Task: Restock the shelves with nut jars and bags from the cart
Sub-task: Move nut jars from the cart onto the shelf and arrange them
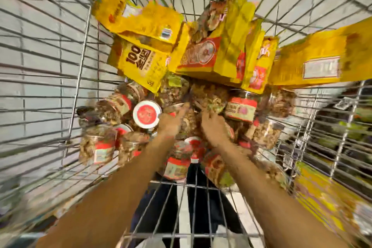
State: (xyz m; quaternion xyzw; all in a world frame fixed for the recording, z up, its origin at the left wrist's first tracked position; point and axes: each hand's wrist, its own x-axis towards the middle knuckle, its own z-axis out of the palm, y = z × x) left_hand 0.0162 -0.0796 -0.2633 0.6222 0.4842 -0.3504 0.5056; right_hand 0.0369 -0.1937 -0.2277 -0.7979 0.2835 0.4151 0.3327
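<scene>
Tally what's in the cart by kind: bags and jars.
Yellow bags: 5
Nut jars: at least 10; blur and piling hide any others
Total: at least 15

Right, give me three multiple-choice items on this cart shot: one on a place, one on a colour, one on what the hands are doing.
1. Where do the yellow bags lie relative to the jars?
A. at the far end of the cart, beyond them
B. buried beneath them
C. outside the cart

2. What colour is the lid facing the camera?
A. blue
B. red with a white rim
C. green

3. What are the left hand and right hand doing?
A. gripping the handle
B. holding a bag aloft
C. reaching down among the jars

1 A: the bags pile against the far wire wall.
2 B: a red disc inside a white ring.
3 C: both forearms run into the jar pile.
</scene>
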